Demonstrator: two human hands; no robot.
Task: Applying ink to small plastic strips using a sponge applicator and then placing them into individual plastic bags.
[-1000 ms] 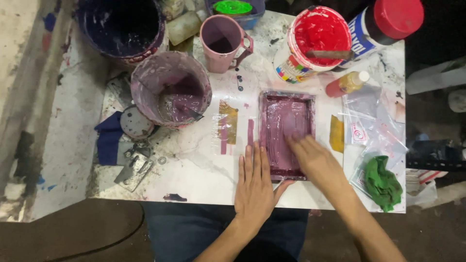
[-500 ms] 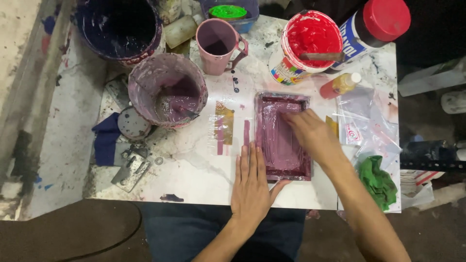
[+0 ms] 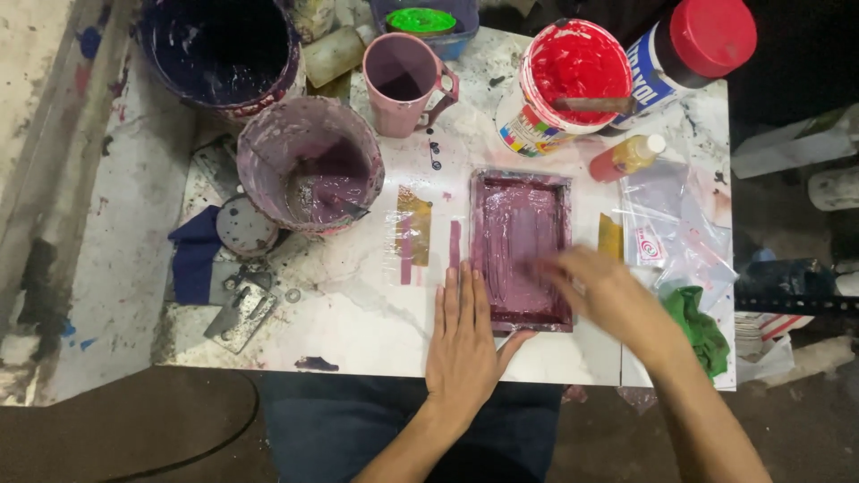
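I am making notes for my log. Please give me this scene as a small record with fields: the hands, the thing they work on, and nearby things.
left hand: flat on the table, thumb against the tray edge
right hand: blurred, fingers on the tray's right side
tray: rectangular, coated with purple paint
table: white, paint-stained
near: purple bucket, pink mug, red paint pot, green cloth

One head-worn camera looks steeply down, fairly close, at the paint-smeared table (image 3: 358,313).

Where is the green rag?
In the head view, the green rag lies at the right edge of the table, near its front corner, just right of the right hand and below the clear plastic bags.
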